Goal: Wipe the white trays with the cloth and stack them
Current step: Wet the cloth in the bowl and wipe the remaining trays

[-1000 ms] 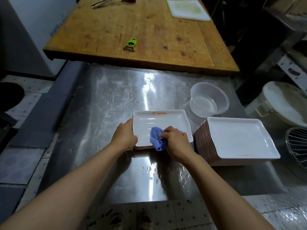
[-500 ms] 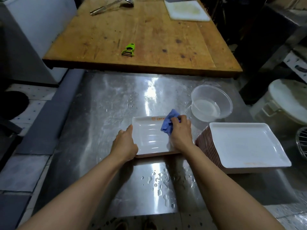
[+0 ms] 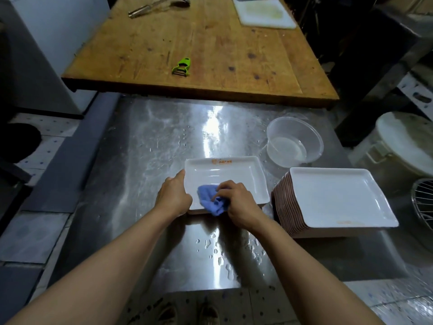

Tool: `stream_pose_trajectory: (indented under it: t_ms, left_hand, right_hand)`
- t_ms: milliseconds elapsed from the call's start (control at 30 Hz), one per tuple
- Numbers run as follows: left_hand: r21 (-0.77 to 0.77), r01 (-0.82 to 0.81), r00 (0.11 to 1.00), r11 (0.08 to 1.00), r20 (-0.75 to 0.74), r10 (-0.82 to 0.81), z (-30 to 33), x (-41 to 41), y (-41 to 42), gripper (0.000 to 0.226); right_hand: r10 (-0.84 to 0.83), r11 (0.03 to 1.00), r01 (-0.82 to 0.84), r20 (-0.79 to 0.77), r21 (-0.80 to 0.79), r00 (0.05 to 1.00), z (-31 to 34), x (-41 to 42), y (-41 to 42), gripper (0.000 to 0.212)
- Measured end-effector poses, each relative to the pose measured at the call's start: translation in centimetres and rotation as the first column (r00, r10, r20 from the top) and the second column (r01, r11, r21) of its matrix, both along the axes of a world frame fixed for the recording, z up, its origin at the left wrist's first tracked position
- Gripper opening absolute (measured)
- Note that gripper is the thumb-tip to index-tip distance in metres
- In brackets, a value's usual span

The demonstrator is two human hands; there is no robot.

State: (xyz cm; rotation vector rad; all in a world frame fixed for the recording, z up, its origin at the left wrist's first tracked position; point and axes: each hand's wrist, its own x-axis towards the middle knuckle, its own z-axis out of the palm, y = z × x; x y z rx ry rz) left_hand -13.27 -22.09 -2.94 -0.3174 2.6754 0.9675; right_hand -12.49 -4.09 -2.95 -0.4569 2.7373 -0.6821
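A white rectangular tray (image 3: 236,174) with an orange mark on its far rim lies on the wet steel table (image 3: 150,146). My left hand (image 3: 174,197) grips the tray's left near edge. My right hand (image 3: 239,202) holds a crumpled blue cloth (image 3: 210,200) and presses it on the tray's near left part. To the right stands a tall stack of white trays (image 3: 332,198) with brown undersides.
A clear plastic bowl (image 3: 295,143) with a little water sits behind the trays. A wooden table (image 3: 199,48) beyond carries a green peeler (image 3: 181,69), a white cutting board (image 3: 263,11) and a metal utensil (image 3: 154,7). A white lidded bucket (image 3: 403,146) and wire basket (image 3: 423,202) stand at the right.
My right hand has swept the cloth from the tray's far right corner back to its near left part. My left hand stays on the tray's left edge.
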Motion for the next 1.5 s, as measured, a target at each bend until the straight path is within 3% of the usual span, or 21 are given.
stream_pose_trajectory:
  t_ms: [333,400,467,567,700,967,1133,1267,1433,1500]
  left_hand:
    - [-0.128,0.018,1.000,0.992,0.004,-0.017,0.7,0.3,0.8,0.051]
    - [-0.248,0.011,1.000,0.969,0.023,-0.005,1.3,0.6,1.2,0.048]
    - [-0.377,0.023,0.997,0.926,-0.060,-0.049,1.7,1.1,1.8,0.046]
    - [-0.426,0.153,0.931,0.892,-0.240,-0.274,1.5,1.6,3.5,0.043]
    - [-0.491,0.386,0.839,0.781,-0.166,-0.519,0.8,2.1,6.1,0.031]
    - [-0.581,0.402,0.793,0.708,-0.164,-0.586,0.4,2.5,7.1,0.021]
    - [-0.536,0.362,0.762,0.762,-0.301,-0.574,1.7,3.1,6.5,0.011]
    - [-0.488,0.306,0.721,0.817,-0.442,-0.534,3.2,2.9,6.9,0.022]
    - [-0.522,0.247,0.771,0.816,-0.405,-0.492,4.6,1.8,7.0,0.025]
    - [-0.465,0.210,0.764,0.860,-0.471,-0.441,5.7,1.3,6.7,0.016]
  right_hand:
    - [-0.131,0.896,0.187,-0.162,0.402,0.978,2.3,0.9,3.4,0.032]
    - [-0.185,0.906,0.238,-0.178,0.349,0.966,2.8,0.9,3.5,0.032]
    - [-0.256,0.931,0.296,-0.197,0.213,0.946,3.5,0.8,4.1,0.031]
    - [-0.381,0.922,0.388,-0.213,-0.007,0.900,4.7,1.1,4.9,0.028]
    - [-0.505,0.859,0.470,-0.191,-0.200,0.842,6.2,1.4,5.2,0.013]
    - [-0.577,0.802,0.529,-0.127,-0.277,0.807,7.5,1.3,5.9,0.016]
    - [-0.593,0.785,0.542,-0.114,-0.300,0.797,7.9,1.8,6.1,0.006]
    - [-0.617,0.759,0.555,-0.104,-0.341,0.780,8.7,2.2,6.1,0.012]
    - [-0.642,0.732,0.561,-0.117,-0.387,0.758,10.0,2.8,5.9,0.018]
    - [-0.666,0.701,0.562,-0.123,-0.439,0.736,10.8,3.0,5.7,0.017]
